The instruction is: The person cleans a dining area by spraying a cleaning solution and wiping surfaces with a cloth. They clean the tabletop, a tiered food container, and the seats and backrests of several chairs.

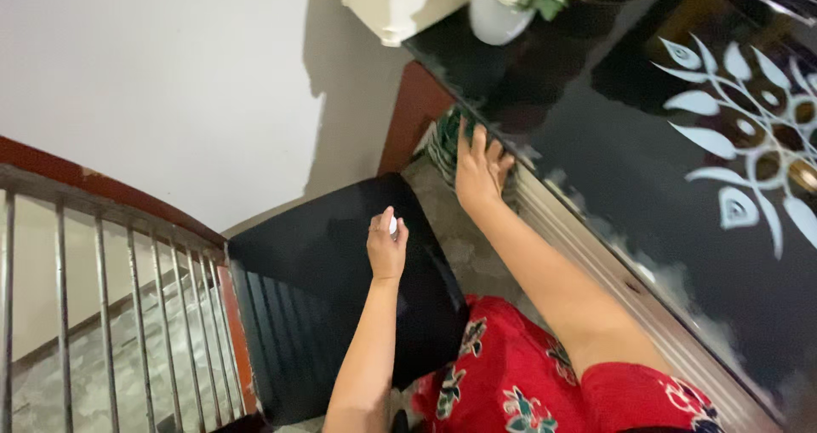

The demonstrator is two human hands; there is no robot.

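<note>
Chair point(340, 263), black and glossy, stands at the centre of the view, its seat beside the near edge of the tabletop point(647, 169). At the far left, a stair railing point(102, 263) of grey metal bars under a red-brown handrail runs toward the chair's slatted back; stone steps show through the bars. The left hand point(387, 247) rests over the chair seat, fingers curled together in a loose fist, and appears to pinch a small pale item against the thumb; what that item is cannot be told. The hand's contact with the seat looks light, judged as a steadying touch. To its right, the right hand point(481, 171) reaches forward to the left corner of the tabletop, fingers spread and laid flat against a green patterned object point(444, 139) tucked just under the edge there; the arm is extended fully, likely because the corner sits well ahead of the body. Whether the fingers close on the object cannot be told. The tabletop is dark reflective glass with a pale floral motif toward its right edge. At its far-left corner stand a white pot with a leafy plant point(502, 7) and, beside it against the wall, a cream-coloured box-like fixture point(391, 3). A red floral garment point(528, 373) fills the bottom centre.
</note>
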